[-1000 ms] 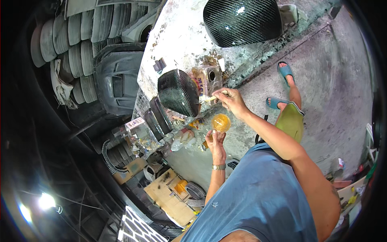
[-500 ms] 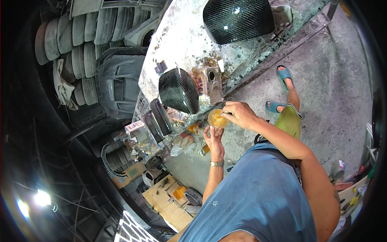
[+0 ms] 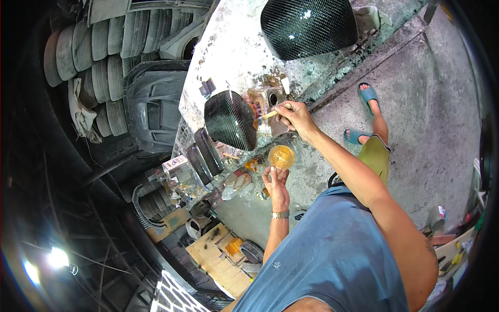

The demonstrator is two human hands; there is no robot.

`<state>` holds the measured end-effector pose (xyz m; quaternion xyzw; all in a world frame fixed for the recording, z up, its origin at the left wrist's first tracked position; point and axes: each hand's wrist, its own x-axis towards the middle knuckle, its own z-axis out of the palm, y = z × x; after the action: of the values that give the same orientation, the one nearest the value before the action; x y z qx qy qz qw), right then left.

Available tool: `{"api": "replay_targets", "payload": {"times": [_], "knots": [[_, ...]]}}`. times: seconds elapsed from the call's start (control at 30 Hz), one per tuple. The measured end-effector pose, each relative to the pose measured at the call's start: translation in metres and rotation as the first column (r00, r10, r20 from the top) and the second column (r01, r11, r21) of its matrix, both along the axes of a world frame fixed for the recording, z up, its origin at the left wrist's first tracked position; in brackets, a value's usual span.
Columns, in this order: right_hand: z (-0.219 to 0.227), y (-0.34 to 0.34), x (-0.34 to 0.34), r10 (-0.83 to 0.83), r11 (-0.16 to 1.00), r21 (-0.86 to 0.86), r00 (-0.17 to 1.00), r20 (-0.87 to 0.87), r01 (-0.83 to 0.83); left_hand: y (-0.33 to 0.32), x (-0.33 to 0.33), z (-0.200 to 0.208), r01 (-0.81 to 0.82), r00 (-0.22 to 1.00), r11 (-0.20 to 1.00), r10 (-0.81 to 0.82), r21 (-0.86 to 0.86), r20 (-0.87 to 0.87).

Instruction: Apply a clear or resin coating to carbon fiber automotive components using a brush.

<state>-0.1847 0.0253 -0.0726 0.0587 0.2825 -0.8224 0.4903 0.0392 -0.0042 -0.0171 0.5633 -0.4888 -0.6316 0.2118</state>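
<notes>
My left hand [image 3: 278, 188] holds up a clear plastic cup [image 3: 281, 157] with amber liquid in it. In my right hand [image 3: 298, 119] is a small brush [image 3: 270, 114] with a pale yellow handle, its tip at or close to the right edge of a glossy black carbon-fibre shell [image 3: 227, 118]. Whether the bristles touch the shell I cannot tell. The shell rests on the near end of the stained white table [image 3: 234, 57], beside a metal can [image 3: 274, 99]. A larger carbon-fibre shell [image 3: 309, 26] sits farther along the table.
Two dark curved parts [image 3: 204, 156] and a box [image 3: 175, 163] lie left of the smaller shell. Stacked tyres [image 3: 104, 47] and a dark moulded panel [image 3: 157, 106] stand on the left. A wooden board [image 3: 210, 255] lies lower down. Another person's sandalled feet [image 3: 368, 95] are on the right.
My right hand has moved up and away from the cup, carrying the brush over to the smaller shell's edge. My left hand and the cup have stayed nearly in place.
</notes>
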Motion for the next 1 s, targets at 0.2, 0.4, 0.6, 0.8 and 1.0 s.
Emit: {"api": "replay_targets", "payload": {"times": [0.2,0.4,0.6,0.8,1.0], "knots": [[0.002,-0.003,0.014,-0.180,0.940,0.261,0.969,-0.168,0.220,0.000,0.000,-0.002,0.010,0.999,1.000,-0.009,-0.022,0.044],[0.050,0.043,0.060,-0.118,0.966,0.182,0.936,-0.332,0.186,-0.006,0.001,-0.003,0.022,0.999,1.000,-0.022,-0.011,0.049],[0.052,0.066,0.043,0.042,0.999,0.015,0.999,-0.017,-0.042,-0.007,-0.006,-0.003,0.022,0.997,1.000,-0.022,-0.004,0.068],[0.000,0.012,0.027,-0.066,0.990,0.114,0.992,-0.106,0.078,-0.002,-0.007,-0.003,0.005,0.999,1.000,-0.006,0.009,0.047],[-0.007,-0.019,0.024,-0.217,0.945,0.211,0.961,-0.172,0.251,0.000,-0.005,-0.004,-0.007,0.998,1.000,0.007,0.008,0.069]]}}
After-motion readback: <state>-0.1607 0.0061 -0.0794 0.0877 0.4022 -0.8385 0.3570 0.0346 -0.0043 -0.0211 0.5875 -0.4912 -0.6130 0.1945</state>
